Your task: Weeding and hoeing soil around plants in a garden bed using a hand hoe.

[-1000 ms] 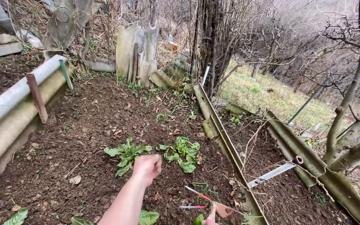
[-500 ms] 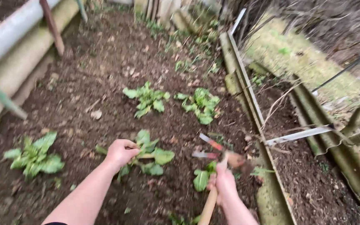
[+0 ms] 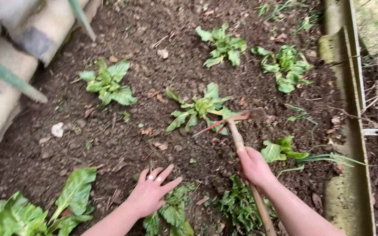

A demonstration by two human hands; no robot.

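— Where is the hoe (image 3: pixel 241 131) relative to the hands?

— The right hand (image 3: pixel 253 166) has its grip clamped round the wooden handle, about midway along. The handle runs from the lower edge up toward 11 o'clock, and the head (image 3: pixel 241 117) sits in the soil (image 3: pixel 123 144) just at the 4 o'clock side of the middle leafy plant (image 3: pixel 200 109).

— And the left hand (image 3: pixel 152 192)?

— Fingers apart, holding nothing, palm down, touching the leaves of a low plant (image 3: pixel 173 212) at the bottom edge. Its fingers point toward 1 o'clock. It lies at 8 o'clock from the right hand, well apart from the hoe.

— How do the arms lie?

— Both forearms come in from the bottom edge, the right one slanting up toward 10 o'clock along the handle.

— What borders the bed?

— A mossy board edge (image 3: pixel 344 131) at 3 o'clock, pale pipes (image 3: pixel 5 87) at 9 o'clock. Bare soil lies between the hands and the left plant (image 3: pixel 108 83); two more plants (image 3: pixel 285 65) stand toward 1 o'clock.
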